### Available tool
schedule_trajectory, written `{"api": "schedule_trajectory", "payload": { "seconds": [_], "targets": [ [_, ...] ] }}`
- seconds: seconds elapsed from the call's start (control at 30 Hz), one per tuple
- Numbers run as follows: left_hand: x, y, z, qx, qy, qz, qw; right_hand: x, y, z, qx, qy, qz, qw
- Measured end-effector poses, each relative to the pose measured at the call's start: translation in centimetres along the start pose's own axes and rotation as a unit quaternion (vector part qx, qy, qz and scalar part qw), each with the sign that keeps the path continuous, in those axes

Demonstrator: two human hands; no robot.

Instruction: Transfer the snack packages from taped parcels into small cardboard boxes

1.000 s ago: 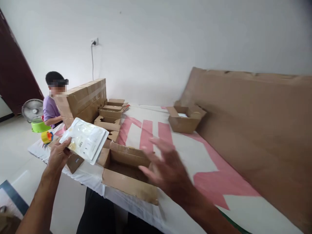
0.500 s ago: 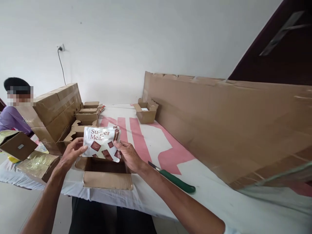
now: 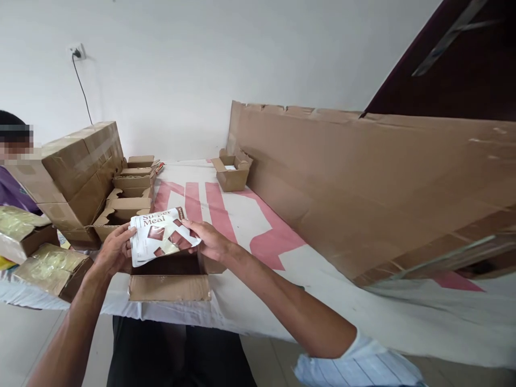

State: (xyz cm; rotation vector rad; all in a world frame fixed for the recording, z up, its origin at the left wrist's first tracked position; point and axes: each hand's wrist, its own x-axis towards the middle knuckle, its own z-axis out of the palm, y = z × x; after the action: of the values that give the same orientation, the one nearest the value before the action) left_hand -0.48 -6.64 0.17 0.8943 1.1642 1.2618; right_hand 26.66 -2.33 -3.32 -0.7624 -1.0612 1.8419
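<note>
Table (image 3: 262, 306): cartons (image 3: 76, 177) left; pouch (image 3: 147, 247) in hands (image 3: 212, 241) partly hides box (image 3: 169, 288).

On the pale wall (image 3: 282, 54), a socket (image 3: 82, 49) with black plug (image 3: 76, 54) and thin cord (image 3: 84, 94) hanging down. At the left edge, partly cut off, a person (image 3: 15, 185) in purple. At upper right, a dark door (image 3: 479, 75) with long metal plate (image 3: 441, 48).

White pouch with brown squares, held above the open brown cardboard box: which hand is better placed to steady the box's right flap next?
Likely right: the right hand holds the pouch by its right edge, near the flap; the left hand is farther off.
</note>
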Motion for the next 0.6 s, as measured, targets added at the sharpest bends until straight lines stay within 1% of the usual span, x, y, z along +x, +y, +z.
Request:
{"api": "schedule_trajectory", "payload": {
  "seconds": [0.07,0.2,0.3,0.43,0.6],
  "targets": [
    [0.1,-0.1,0.2,-0.015,0.004,-0.011,1.0,-0.2,-0.8,0.3,0.021,-0.006,0.04,0.999],
    [0.5,-0.2,0.1,-0.04,0.014,-0.027,0.999,-1.0,-2.0,1.2,0.036,-0.037,0.064,0.997],
    [0.7,0.0,-0.6,-0.049,0.001,-0.017,0.999,-1.6,-2.6,1.7,0.027,-0.046,0.086,0.995],
    [0.6,0.1,-1.1,-0.064,-0.015,-0.006,0.998,-1.9,-3.2,2.1,0.009,-0.049,0.085,0.995],
    [0.5,-0.3,-0.1,-0.062,-0.031,-0.01,0.998,-1.6,-3.7,2.0,0.003,-0.072,0.063,0.995]
  ]
}}
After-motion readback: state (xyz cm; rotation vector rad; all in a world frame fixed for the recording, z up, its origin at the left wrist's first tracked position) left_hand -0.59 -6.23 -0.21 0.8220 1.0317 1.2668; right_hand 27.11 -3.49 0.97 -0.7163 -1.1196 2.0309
